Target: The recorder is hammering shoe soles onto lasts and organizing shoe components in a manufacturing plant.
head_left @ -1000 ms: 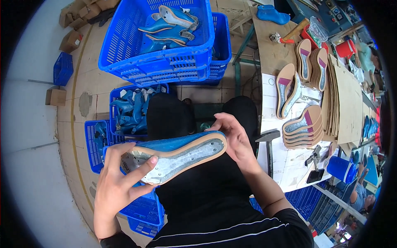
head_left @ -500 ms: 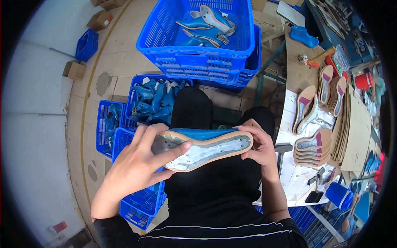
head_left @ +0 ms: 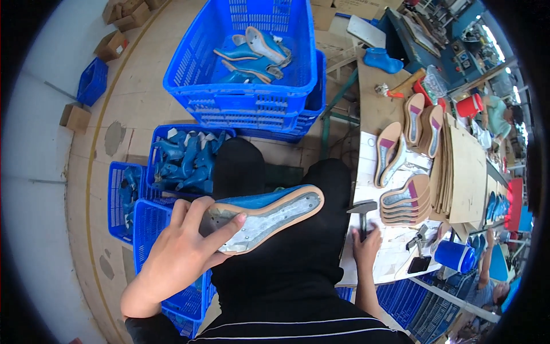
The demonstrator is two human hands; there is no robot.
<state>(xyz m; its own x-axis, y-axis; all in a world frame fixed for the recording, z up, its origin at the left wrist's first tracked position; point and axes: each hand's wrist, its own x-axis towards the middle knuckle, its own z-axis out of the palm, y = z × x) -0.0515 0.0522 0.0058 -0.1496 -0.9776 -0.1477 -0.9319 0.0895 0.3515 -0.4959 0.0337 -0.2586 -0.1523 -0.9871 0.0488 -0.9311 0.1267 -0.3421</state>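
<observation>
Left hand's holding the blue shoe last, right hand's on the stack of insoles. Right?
Wrong on the right hand: the head view shows it at the handle of the hammer. The left hand does hold the blue shoe last.

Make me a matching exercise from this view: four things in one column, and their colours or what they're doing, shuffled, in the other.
1. Left hand
2. Right hand
3. Large crate
4. Trousers

A. Black
B. At the handle of the hammer
C. Blue
D. Holding a shoe last

Pairs: 1-D, 2-B, 3-C, 4-A
</observation>
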